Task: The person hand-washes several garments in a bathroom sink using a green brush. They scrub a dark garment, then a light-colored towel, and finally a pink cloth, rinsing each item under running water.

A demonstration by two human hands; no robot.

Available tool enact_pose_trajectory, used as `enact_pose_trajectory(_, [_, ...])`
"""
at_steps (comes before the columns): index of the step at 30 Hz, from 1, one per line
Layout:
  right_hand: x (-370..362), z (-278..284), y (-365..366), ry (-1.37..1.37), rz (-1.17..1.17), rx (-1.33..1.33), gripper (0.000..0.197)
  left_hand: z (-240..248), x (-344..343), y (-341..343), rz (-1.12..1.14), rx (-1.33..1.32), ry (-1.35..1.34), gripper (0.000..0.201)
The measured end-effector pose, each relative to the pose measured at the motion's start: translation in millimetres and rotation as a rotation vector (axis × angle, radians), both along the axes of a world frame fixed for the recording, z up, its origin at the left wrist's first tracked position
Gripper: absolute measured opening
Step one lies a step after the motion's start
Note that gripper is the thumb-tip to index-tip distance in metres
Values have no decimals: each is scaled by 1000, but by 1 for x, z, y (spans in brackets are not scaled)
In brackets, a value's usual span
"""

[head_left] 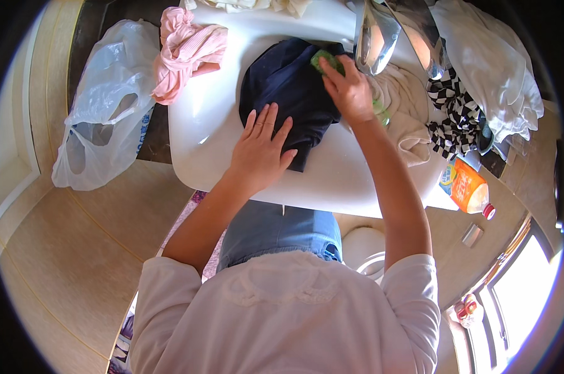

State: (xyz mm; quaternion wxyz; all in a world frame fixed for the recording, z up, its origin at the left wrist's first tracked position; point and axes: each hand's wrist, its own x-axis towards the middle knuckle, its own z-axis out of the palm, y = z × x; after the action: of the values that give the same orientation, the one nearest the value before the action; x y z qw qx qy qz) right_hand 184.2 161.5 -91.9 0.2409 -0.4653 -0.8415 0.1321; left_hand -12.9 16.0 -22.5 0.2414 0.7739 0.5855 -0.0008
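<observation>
A dark navy garment (288, 93) lies bunched in the white washbasin (201, 156), with part of it draped toward the front rim. My left hand (263, 143) rests flat on its near left part, fingers spread. At the garment's far right, my right hand (350, 90) grips a small green pad (324, 61) against the cloth. The fingers partly cover the pad, so its exact kind is unclear. Beside my right wrist, a beige cloth (410, 118) lies on the basin's right side.
A pink ribbed cloth (188, 53) sits on the left rim, near a white plastic bag (117, 93). The shiny metal faucet (377, 40) stands at the back right. Checkered fabric (453, 112), a white cloth (491, 68) and an orange-labelled bottle (469, 187) are to the right.
</observation>
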Motion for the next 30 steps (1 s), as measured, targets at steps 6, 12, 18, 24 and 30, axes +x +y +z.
enact_pose_trajectory(6, [-30, 8, -46, 263, 349, 103, 42, 2, 2, 0, 15, -59, 46, 59])
enact_pose_trajectory(12, [10, 1, -3, -84, -1, 51, 44, 1, 0, 2, -13, -13, -14, 57])
enact_pose_trajectory(18, [-20, 9, -58, 147, 254, 107, 37, 4, 1, 2, -1, -51, 7, 57])
enact_pose_trajectory(24, [23, 10, -12, -67, -7, 85, 43, 3, -1, 3, -13, -47, -44, 55])
enact_pose_trajectory(30, [-7, 5, -67, 147, 201, 111, 36, 3, 0, 4, -7, -72, -30, 54])
